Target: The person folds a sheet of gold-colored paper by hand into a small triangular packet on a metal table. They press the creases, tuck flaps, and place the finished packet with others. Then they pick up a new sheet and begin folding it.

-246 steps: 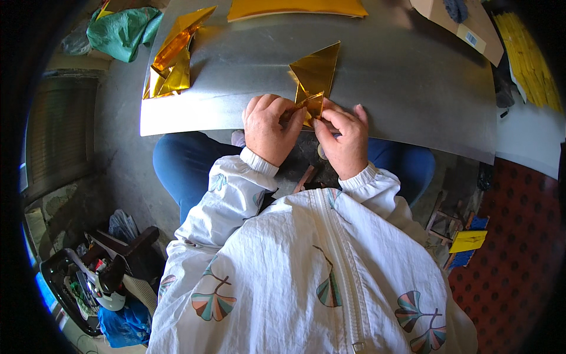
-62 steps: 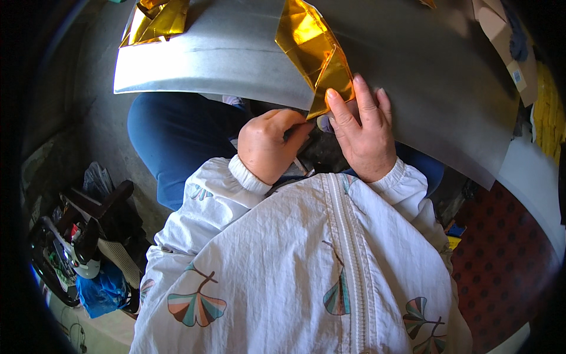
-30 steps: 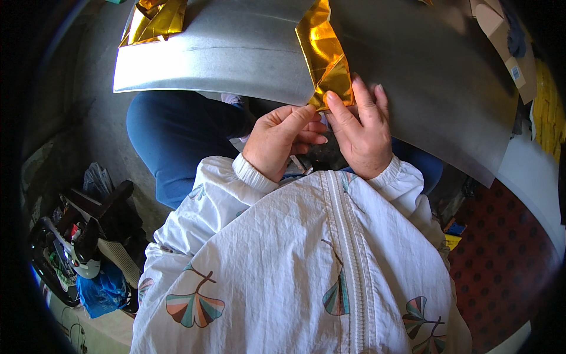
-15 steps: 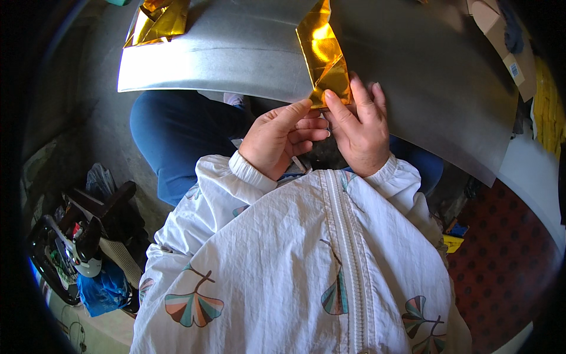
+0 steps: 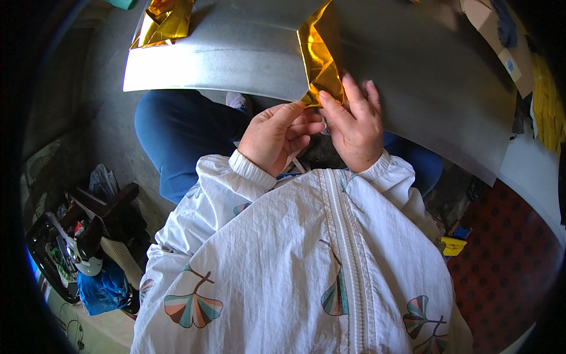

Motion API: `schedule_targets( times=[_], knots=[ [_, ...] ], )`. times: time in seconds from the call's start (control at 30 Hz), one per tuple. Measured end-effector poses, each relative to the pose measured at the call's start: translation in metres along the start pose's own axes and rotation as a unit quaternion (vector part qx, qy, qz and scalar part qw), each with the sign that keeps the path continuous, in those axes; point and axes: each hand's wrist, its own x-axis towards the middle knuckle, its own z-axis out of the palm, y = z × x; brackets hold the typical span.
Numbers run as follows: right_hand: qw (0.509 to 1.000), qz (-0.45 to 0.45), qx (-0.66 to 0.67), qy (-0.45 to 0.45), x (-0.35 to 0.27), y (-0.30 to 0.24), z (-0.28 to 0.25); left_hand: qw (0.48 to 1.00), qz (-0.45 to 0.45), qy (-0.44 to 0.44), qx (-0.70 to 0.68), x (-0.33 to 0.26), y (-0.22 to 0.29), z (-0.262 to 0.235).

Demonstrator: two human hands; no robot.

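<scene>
A strip of shiny gold foil paper (image 5: 319, 56), creased and folded, runs back from the near edge of the grey table (image 5: 247, 62). My left hand (image 5: 276, 133) pinches its near left corner between thumb and fingers, just off the table edge. On the paper's near right side rest the fingers of my right hand (image 5: 356, 127), the index finger pressing its front end and the others spread beside it on the table. What lies under the right fingertips is partly hidden. Another piece of folded gold foil paper (image 5: 168, 23) lies at the far left of the table.
Cardboard (image 5: 498, 44) and a yellow bundle (image 5: 548, 106) are at the far right. A dark chair-like frame (image 5: 100, 206) with a blue plastic bag (image 5: 105, 289) stands at lower left. Dark red patterned cloth (image 5: 507, 253) covers an area at lower right.
The near end of the gold foil paper has shifted slightly left, and its right side now shows more creases and shadow. Both hands have moved a little left with it.
</scene>
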Motion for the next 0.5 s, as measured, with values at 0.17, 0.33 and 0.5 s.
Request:
schedule_targets(
  times=[0.17, 0.33, 0.5],
  knots=[
    [1.0, -0.003, 0.0, 0.008, 0.0, 0.001, 0.001, 1.0, 0.006, -0.013, -0.011, 0.002, -0.002, -0.002],
    [1.0, -0.001, -0.004, 0.011, 0.0, 0.001, 0.003, 0.999, 0.013, -0.028, -0.01, 0.002, -0.003, -0.005],
    [1.0, 0.0, -0.004, 0.011, -0.001, 0.0, 0.003, 0.998, 0.006, -0.064, -0.005, 0.0, -0.001, -0.013]
  ],
)
